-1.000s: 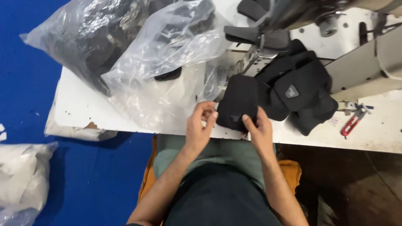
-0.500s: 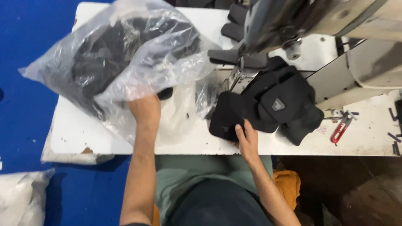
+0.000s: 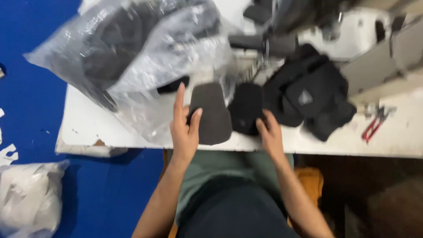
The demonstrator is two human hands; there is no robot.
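Your left hand [image 3: 184, 128] pinches a grey pad [image 3: 211, 112]; your right hand [image 3: 269, 134] presses a black piece [image 3: 246, 108] at the table [image 3: 88, 128] edge. Either could slip off if your grip loosens.

Left hand [image 3: 184, 132] pinches a dark grey foam pad [image 3: 211, 113] by its 9 o'clock edge on the white table [image 3: 88, 128], right hand [image 3: 269, 134] rests on a black fabric piece [image 3: 246, 108] at 3 o'clock of it, clear plastic bag [image 3: 132, 57] at 11 o'clock, contents blurred, possibly more pads.
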